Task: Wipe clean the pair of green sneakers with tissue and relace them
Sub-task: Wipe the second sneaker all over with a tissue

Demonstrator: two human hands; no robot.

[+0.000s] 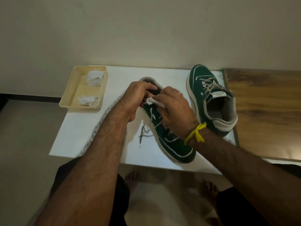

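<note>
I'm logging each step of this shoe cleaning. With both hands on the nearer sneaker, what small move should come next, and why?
Probably draw the tissue along the collar: the right hand pinches it at the near sneaker's opening, the left hand grips the heel, and its laces hang loose, so wiping precedes relacing.

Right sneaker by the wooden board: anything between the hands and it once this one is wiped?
Nothing visible. The right sneaker stands on open white tabletop just right of the right hand, which holds the tissue. The tray sits far left.
</note>
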